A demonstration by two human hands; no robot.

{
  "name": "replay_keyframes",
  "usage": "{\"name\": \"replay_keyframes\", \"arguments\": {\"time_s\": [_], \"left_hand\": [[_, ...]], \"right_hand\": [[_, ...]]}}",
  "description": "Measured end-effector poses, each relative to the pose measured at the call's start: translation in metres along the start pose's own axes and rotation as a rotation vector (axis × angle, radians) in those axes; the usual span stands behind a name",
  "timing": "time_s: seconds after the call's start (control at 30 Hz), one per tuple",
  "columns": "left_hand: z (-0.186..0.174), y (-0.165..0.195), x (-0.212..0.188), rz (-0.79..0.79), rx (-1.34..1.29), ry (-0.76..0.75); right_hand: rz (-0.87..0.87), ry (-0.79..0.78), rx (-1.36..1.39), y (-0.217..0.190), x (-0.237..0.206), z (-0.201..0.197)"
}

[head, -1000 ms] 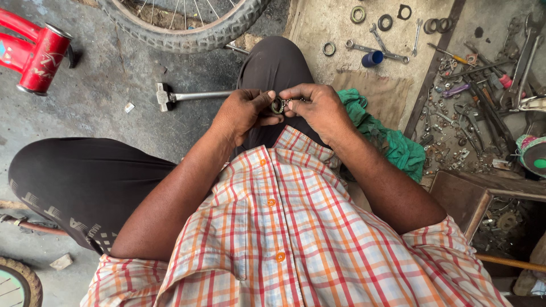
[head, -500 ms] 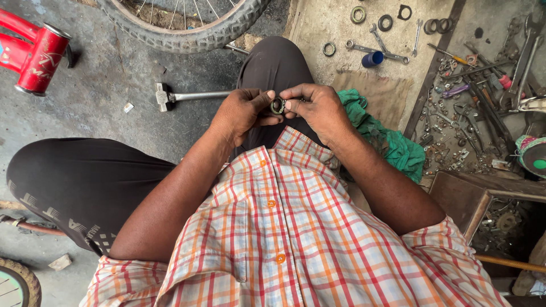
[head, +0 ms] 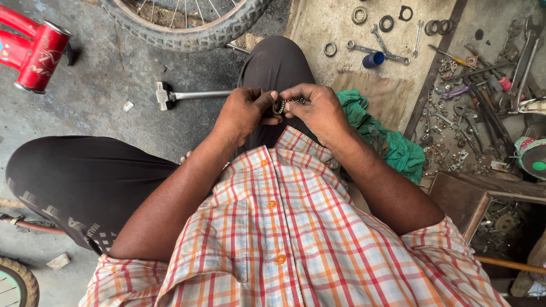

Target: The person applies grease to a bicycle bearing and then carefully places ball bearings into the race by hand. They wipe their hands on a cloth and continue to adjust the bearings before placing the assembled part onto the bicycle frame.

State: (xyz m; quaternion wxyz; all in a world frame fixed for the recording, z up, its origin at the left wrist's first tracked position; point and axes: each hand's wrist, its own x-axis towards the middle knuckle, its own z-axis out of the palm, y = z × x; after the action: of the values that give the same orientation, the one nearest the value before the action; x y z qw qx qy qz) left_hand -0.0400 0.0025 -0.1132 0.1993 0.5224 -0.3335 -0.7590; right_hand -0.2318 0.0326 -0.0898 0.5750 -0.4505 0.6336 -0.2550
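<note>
Far left of the floor: red bike frame tube (head: 42,54) lying on the concrete, w/ a tyre edge (head: 17,284) at the near-left corner. Top centre-left, a spoked wheel (head: 187,25). Just below it a hammer (head: 190,95) lies flat, head to the left, handle running toward the left hand.

Centre, over the lap: left hand (head: 242,113) and right hand (head: 318,111) meet, fingertips touching. Both grips pressed together, pinching a small dark ring-shaped bearing part (head: 280,106) between them; a short row of small balls shows at the right fingertips. The part is held above the knee, not resting on anything.

Right of the hands: green rag (head: 392,142) bunched beside the leg. Further back on the mat, blue cap (head: 373,59), spanners (head: 378,50), loose rings (head: 359,14). Far right edge: heap of small tools and nuts (head: 472,113).

Risk, as I judge it: the pinch is fingertip-only on a small, prob. greasy part. A slip would drop it or shed balls onto dark trousers or cluttered floor, hard to find.
</note>
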Motion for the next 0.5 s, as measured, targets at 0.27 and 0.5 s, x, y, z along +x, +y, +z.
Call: {"name": "replay_keyframes", "arguments": {"time_s": [0.27,0.5], "left_hand": [[-0.003,-0.002,0.001,-0.026,-0.168,-0.073],[-0.004,-0.006,0.004,-0.030,-0.208,-0.087]], "right_hand": [[0.032,-0.005,0.129,0.007,-0.001,-0.003],[0.000,-0.013,0.175,0.012,-0.001,-0.006]]}}
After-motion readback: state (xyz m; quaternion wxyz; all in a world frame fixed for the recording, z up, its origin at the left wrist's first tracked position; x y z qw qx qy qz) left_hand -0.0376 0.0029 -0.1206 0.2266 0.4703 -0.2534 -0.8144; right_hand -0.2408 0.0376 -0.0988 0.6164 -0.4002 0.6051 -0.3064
